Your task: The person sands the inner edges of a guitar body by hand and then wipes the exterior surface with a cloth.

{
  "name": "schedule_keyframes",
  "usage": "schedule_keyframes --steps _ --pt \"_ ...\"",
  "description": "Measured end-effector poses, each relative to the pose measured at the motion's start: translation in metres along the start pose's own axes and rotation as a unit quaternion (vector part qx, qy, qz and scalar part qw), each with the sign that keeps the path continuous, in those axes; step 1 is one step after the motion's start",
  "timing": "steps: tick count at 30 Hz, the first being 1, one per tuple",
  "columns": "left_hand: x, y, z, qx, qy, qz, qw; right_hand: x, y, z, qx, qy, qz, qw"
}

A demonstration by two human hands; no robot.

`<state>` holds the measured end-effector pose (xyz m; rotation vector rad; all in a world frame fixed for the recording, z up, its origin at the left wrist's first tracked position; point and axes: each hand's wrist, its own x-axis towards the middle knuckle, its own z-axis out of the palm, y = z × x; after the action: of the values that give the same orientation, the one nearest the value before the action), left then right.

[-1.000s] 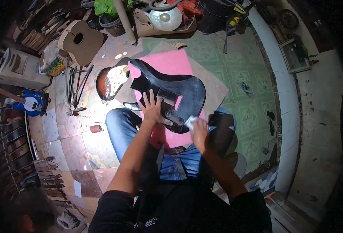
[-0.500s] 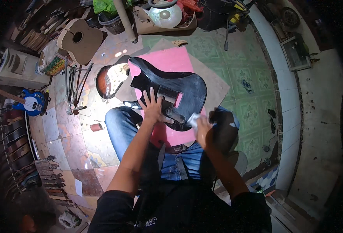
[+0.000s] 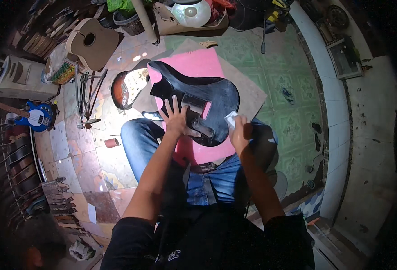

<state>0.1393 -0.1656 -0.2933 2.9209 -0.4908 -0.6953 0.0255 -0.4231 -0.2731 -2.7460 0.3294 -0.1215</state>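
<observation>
A black electric guitar body [image 3: 217, 95] lies flat on a pink sheet [image 3: 192, 57], over a beige board [image 3: 255, 98]. My left hand [image 3: 176, 118] rests on the body's lower left part with its fingers spread, beside the dark cavities. At the body's right edge, my right hand [image 3: 240, 131] grips a folded white pad [image 3: 230, 118], whose contact with the surface I cannot make out exactly. Just left of the pink sheet is a sunburst guitar body [image 3: 118, 96] with a white pickguard.
An acoustic guitar body [image 3: 79, 42], metal stands [image 3: 89, 94] and a blue bass [image 3: 34, 121] are on the left. A red cylinder [image 3: 111, 142] lies beside my left knee. A cardboard box [image 3: 169, 27] is at the back, sandals [image 3: 287, 95] at right.
My right hand with the white pad has moved up and rightward along the guitar body's right edge. My left hand stays spread on the body, which sits slightly higher in view.
</observation>
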Motion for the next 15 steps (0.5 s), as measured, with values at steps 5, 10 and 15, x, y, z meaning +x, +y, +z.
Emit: schedule_keyframes --steps 5,10,15 --pt "0.0 -0.013 0.024 0.023 0.1 -0.009 0.995 -0.067 -0.046 0.007 0.0 -0.003 -0.12 0.993" --pt "-0.006 0.002 -0.015 -0.02 0.019 -0.004 1.0 -0.036 -0.023 0.004 -0.014 -0.016 -0.078 0.997" --pt "-0.006 -0.006 0.004 -0.003 0.045 -0.015 0.999 -0.046 -0.044 0.01 -0.033 0.009 -0.091 0.995"
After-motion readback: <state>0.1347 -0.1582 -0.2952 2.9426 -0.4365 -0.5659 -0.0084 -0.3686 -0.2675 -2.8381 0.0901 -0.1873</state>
